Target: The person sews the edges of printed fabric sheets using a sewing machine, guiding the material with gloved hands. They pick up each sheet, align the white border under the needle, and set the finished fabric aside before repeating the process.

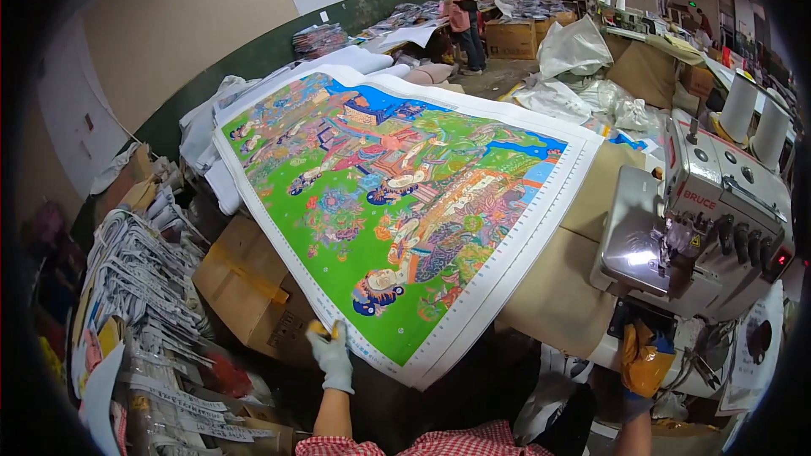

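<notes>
My left hand, in a white glove with yellow fingertips, is at the near left edge of a large printed sheet. Its thumb and fingers look apart, and the thumb side meets or overlaps the sheet's white border. The sheet carries colourful figures and flowers on green, with a blue strip at the far side. On the right, my right forearm reaches up beneath an overlock sewing machine. My right hand is dark and blurred there, just below a crumpled orange plastic bag; its fingers cannot be made out.
An open cardboard box stands left of the sheet, beside stacked bundles of paper strips. White thread cones rise behind the machine. White plastic bags lie beyond. A person in a pink apron stands at a far table.
</notes>
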